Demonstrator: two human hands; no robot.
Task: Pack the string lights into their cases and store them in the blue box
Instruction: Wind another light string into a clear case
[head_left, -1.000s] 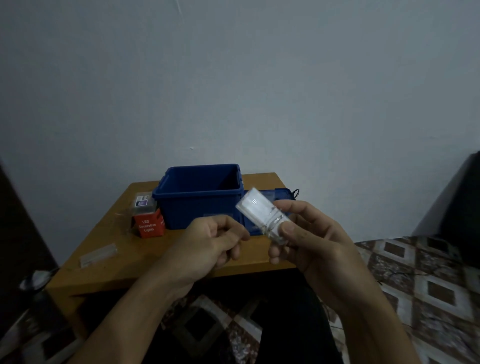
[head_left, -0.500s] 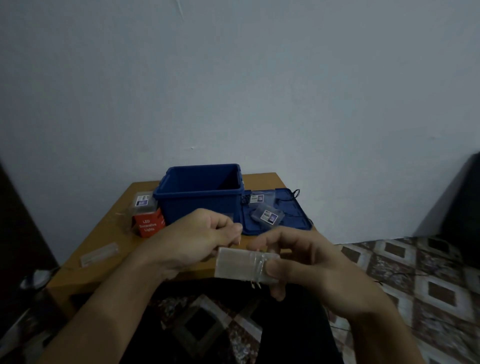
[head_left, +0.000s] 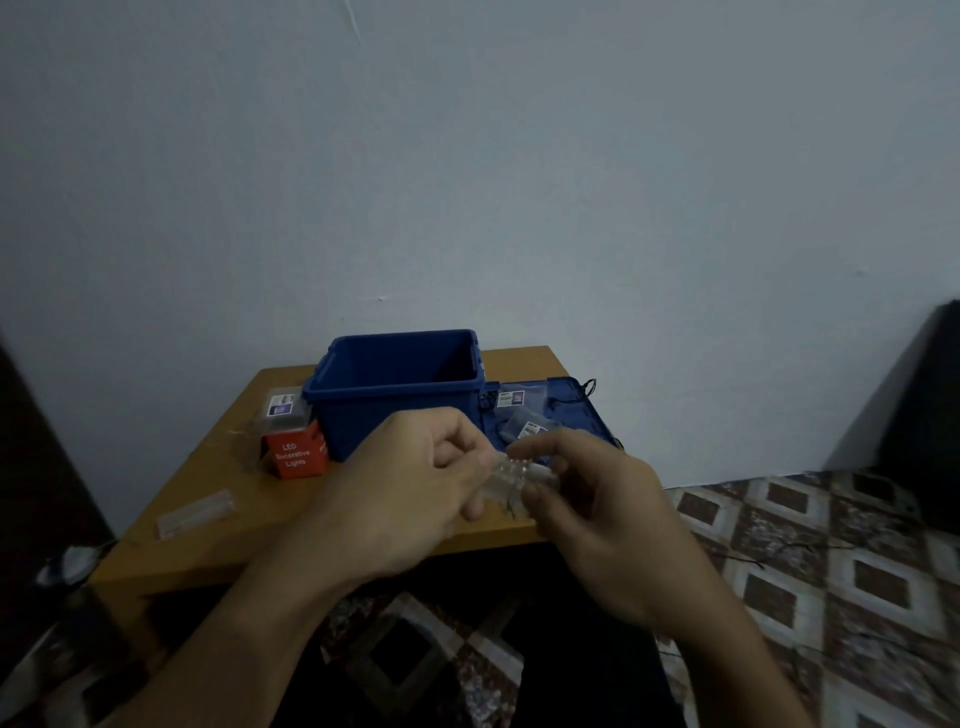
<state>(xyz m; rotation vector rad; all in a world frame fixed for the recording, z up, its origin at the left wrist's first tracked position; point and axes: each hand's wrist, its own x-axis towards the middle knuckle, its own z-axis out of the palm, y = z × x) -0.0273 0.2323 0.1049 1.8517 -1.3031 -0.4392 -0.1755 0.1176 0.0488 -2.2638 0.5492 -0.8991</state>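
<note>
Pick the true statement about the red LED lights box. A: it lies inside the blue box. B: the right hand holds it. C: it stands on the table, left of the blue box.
C: the red box sits on the table, left of the blue box.

I see a brown wooden table (head_left: 208, 467) bearing an open blue plastic box (head_left: 395, 415) and a flat blue lid (head_left: 563, 410). A red cardboard carton (head_left: 296, 457) and a clear plastic case (head_left: 195, 514) lie to the left.
</note>
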